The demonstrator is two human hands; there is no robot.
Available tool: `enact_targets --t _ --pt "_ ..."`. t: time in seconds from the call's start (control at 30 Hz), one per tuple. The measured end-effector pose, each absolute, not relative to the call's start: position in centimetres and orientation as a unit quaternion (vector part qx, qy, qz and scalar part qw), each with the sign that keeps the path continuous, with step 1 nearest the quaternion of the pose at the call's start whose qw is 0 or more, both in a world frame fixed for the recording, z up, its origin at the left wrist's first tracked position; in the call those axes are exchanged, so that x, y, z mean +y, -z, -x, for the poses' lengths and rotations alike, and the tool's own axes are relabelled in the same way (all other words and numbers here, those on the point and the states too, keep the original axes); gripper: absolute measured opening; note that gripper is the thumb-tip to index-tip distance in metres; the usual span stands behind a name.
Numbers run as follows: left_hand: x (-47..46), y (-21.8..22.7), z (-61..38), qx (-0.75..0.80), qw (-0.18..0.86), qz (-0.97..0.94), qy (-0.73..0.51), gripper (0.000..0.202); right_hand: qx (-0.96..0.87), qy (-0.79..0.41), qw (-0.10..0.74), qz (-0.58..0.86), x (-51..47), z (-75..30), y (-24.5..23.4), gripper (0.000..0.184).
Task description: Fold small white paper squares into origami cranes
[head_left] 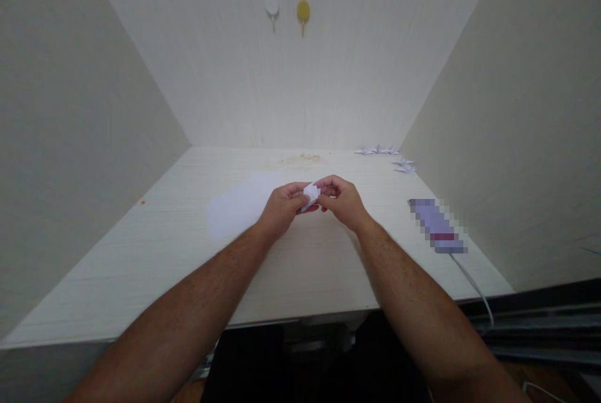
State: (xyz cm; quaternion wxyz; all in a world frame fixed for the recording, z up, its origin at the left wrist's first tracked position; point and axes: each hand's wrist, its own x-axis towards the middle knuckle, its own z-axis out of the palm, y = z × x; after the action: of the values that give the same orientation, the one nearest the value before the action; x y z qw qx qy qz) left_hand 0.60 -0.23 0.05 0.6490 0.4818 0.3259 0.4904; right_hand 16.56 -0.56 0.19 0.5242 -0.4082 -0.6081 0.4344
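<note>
A small piece of folded white paper is held above the middle of the table, between both hands. My left hand grips its left side, with the thumb on top and fingers beneath. On the other side, my right hand pinches the paper's right edge between thumb and curled fingers. The lower folds of the paper are partly hidden by the fingers. Several folded white paper cranes stand along the back right of the table, away from both hands.
The white table has walls at its back and sides. Sheets of white paper lie left of my hands. At the right, a blurred-out phone-like device has a white cable running over the front edge. Two hooks hang on the back wall.
</note>
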Motion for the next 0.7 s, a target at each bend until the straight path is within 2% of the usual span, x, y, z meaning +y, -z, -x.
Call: enact_targets --t 0.17,0.4,0.7 --pt "-0.16 0.25 -0.65 0.321 0.648 -0.475 -0.501 0.034 -0.607 -0.416 0.531 0.42 -0.58 -16.44 -0.14 0.031" --pt "-0.84 -0.52 -0.63 0.361 0.604 -0.527 -0.476 0.032 -0.606 -0.353 0.523 0.484 -0.53 -16.03 0.14 0.012" --pt "-0.42 -0.09 -0.58 0.428 0.541 -0.582 -0.431 0.02 -0.721 -0.163 0.45 0.501 -0.99 -16.21 0.34 0.007"
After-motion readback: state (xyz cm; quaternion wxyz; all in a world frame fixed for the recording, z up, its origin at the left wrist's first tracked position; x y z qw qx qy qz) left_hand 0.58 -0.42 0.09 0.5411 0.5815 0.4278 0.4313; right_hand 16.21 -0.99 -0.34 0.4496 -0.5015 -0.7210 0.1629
